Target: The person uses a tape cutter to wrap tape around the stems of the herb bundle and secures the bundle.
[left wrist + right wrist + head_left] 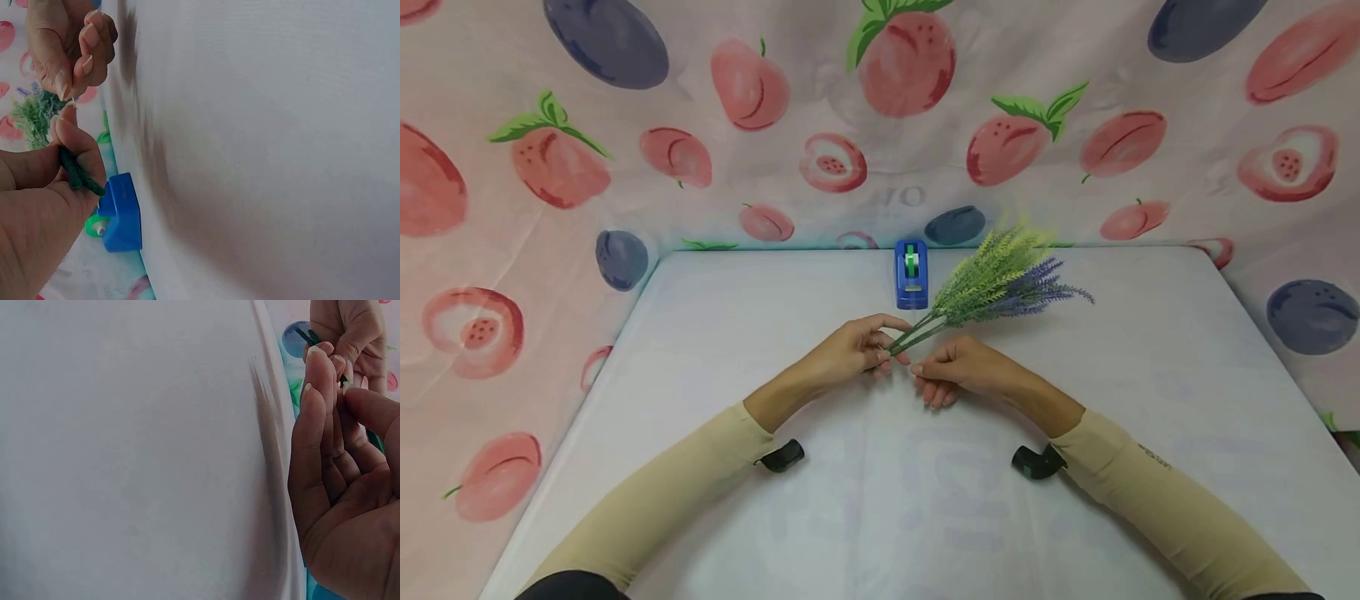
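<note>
Artificial flowers, yellow-green sprigs (985,271) and purple lavender sprigs (1030,292), lean up and to the right in the head view. My left hand (859,346) grips their green stems (74,169) near the lower ends, between thumb and fingers. Just right of the stems, my right hand (958,367) has its thumb and index fingertips pinched together. A tiny pale strip, seemingly a piece of clear tape (74,99), shows at that pinch; most of it is hidden. The two hands almost touch. Behind them stands a blue tape dispenser (912,292) with a green-cored roll.
A white-covered table (865,500) lies under both hands. A fruit-printed cloth (775,167) hangs along its back and left side. Black wrist camera mounts (782,456) protrude from the beige sleeves (662,492).
</note>
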### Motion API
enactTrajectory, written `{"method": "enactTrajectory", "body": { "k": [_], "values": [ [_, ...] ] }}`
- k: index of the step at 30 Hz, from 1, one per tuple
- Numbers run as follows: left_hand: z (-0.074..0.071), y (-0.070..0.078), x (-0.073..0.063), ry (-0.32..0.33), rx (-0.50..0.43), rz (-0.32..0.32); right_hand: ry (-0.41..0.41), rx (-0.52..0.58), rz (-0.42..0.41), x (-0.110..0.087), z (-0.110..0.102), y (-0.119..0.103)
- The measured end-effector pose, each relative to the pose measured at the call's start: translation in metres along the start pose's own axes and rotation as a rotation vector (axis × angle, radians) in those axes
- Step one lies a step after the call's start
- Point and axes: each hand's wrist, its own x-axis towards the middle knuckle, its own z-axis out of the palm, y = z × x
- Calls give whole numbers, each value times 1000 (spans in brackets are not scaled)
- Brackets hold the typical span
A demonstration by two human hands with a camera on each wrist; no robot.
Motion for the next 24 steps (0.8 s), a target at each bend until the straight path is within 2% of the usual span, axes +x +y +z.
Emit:
{"method": "enactTrajectory", "body": {
  "k": [5,15,20,24],
  "values": [
    [4,0,3,11,5,-27,2,13,-1,-2,1,0],
    [12,-1,8,27,96,-32,4,25,-20,-5,3,-2],
    [14,0,10,47,74,-31,14,5,-50,-6,5,-4],
    [15,-1,10,68,36,-53,76,-91,-85,-8,6,-11]
  ]
}}
